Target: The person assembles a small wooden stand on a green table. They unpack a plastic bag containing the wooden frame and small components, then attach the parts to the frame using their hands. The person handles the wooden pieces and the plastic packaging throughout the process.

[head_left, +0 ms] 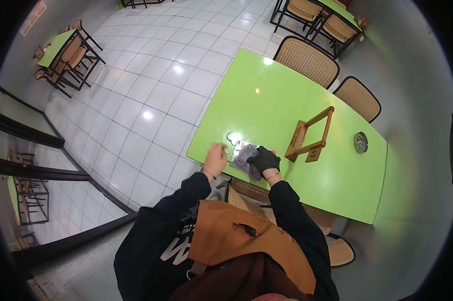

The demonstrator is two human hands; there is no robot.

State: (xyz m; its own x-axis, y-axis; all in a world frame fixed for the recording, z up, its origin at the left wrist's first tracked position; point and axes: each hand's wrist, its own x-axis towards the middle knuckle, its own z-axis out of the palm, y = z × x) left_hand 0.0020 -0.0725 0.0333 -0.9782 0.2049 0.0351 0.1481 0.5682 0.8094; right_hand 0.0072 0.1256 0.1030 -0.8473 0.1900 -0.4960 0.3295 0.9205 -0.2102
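A bright green table [266, 100] fills the middle of the head view. At its near edge lies a small shiny grey packet [245, 155]. My right hand [265, 159], in a black glove, rests on that packet and grips it. My left hand [216, 158] is bare and hovers at the table's near edge just left of the packet, fingers slightly curled with nothing seen in them. A small ring-shaped item [232, 136] lies on the table just beyond the packet.
A wooden stand [310, 135] sits right of the packet, and a round metal dish [360, 142] lies farther right. Woven-back chairs [306, 60] line the far side, with another chair [251, 193] under me. More green tables and chairs [66, 50] stand across the white tiled floor.
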